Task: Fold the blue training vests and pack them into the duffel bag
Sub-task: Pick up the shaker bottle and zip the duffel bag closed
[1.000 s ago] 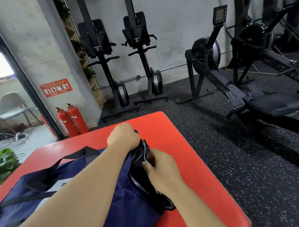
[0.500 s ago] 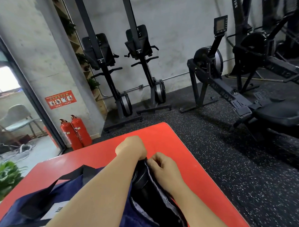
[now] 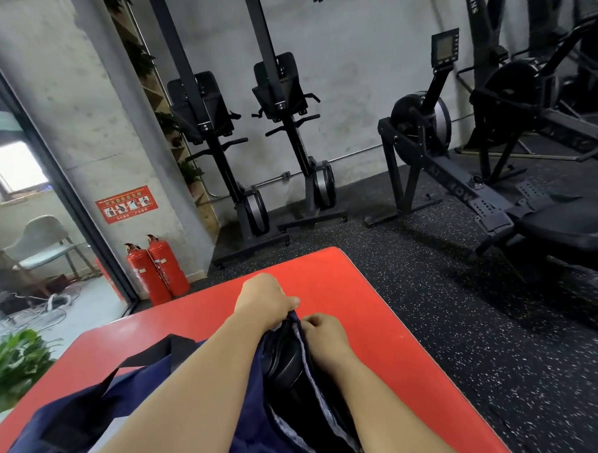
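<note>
A navy-blue fabric duffel bag (image 3: 139, 401) with black webbing straps (image 3: 148, 353) lies along the near-left part of the red padded platform (image 3: 405, 351), its open end pointing toward the far edge. The left hand (image 3: 265, 300) curls its fingers over the far tip of the bag's opening and grips the rim. The right hand (image 3: 323, 333), just beside it, pinches the grey-lined right lip. The mouth gapes between and below both hands, showing a dark interior (image 3: 284, 362); whether vests lie inside cannot be told.
</note>
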